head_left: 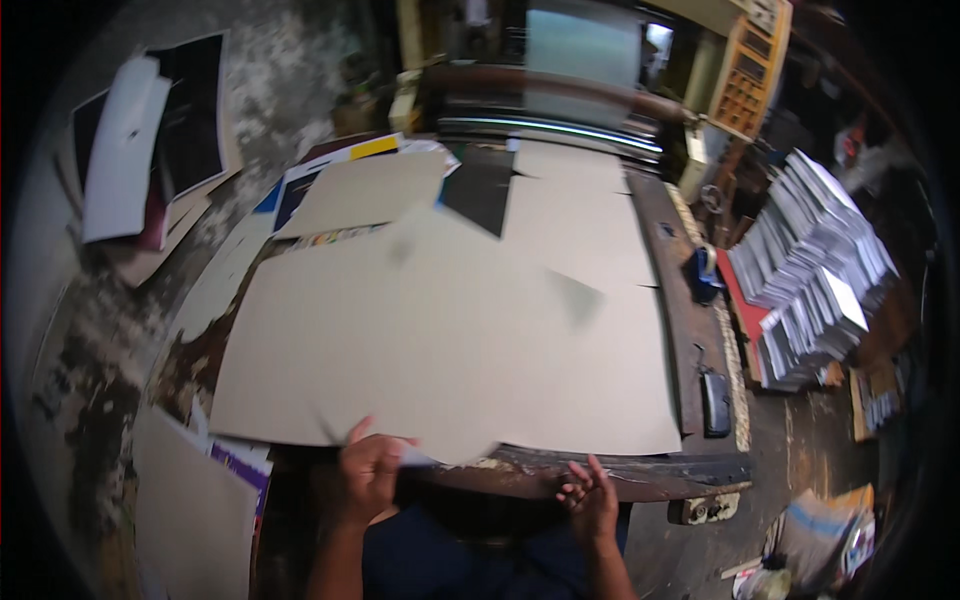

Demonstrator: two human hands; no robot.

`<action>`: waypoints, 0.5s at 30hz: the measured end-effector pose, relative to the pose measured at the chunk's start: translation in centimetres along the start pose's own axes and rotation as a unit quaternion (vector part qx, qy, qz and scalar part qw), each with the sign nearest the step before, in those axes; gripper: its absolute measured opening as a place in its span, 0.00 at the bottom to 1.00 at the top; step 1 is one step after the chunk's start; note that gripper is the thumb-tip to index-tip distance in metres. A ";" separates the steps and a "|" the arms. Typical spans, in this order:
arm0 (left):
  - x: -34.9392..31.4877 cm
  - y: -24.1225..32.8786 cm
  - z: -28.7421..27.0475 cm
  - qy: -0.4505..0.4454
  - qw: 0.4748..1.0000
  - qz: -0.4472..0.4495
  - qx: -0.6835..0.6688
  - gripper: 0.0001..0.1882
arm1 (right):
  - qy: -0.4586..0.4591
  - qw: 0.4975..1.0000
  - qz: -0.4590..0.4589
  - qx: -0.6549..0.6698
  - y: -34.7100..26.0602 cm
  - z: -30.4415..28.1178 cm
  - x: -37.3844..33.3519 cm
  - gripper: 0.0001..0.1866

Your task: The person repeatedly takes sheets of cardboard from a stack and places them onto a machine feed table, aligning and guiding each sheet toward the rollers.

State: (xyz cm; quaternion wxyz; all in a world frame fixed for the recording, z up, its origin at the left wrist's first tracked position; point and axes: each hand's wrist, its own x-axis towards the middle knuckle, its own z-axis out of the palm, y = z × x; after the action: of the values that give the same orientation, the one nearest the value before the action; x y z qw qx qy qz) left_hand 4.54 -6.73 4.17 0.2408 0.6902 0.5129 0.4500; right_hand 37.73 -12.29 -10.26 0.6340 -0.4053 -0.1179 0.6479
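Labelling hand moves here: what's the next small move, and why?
Probably bring the right hand to the near edge of the big pale sheet: that hand looks empty and short of it, while the left hand is at that edge, grip unclear.

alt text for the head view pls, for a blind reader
A person's left hand is at the near edge of large beige sheets spread over a worktable, the right hand seemingly empty by its front edge. Beyond is a roller machine; stacked white paper stands to the right.
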 end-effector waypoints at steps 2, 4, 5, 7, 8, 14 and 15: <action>0.0 0.4 0.6 -0.080 0.995 0.042 -0.052 0.18 | -0.098 0.995 -0.008 -0.015 -2.1 1.5 -0.5 0.37; -0.6 0.4 0.8 -0.122 0.989 0.050 -0.066 0.16 | -0.072 0.997 0.008 -0.003 -2.8 2.9 -1.3 0.33; -1.0 0.7 1.0 -0.178 0.978 0.072 -0.077 0.15 | -0.028 1.000 0.008 -0.004 -3.1 4.6 -2.0 0.30; -1.1 0.9 0.7 -0.230 0.965 0.095 -0.087 0.13 | 0.045 0.994 0.019 -0.094 -1.8 0.7 -1.3 0.21; -1.0 0.6 0.7 -0.225 0.968 0.101 -0.051 0.13 | 0.021 0.995 0.043 -0.087 -1.7 -0.8 -1.4 0.16; 1.5 -2.6 -1.4 -0.111 0.983 0.069 0.128 0.27 | 0.074 0.971 0.134 -0.185 0.1 -3.9 -6.1 0.18; 1.9 -3.0 -2.1 -0.105 0.979 0.067 0.164 0.30 | 0.050 0.956 0.171 -0.233 0.3 -4.1 -7.0 0.19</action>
State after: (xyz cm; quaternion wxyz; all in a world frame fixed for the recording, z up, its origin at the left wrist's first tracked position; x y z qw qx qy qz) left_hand 1.35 -4.19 3.48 0.1461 0.7967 0.5038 0.3003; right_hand 39.31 -20.20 -10.48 0.4068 -0.5879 -0.1626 0.6801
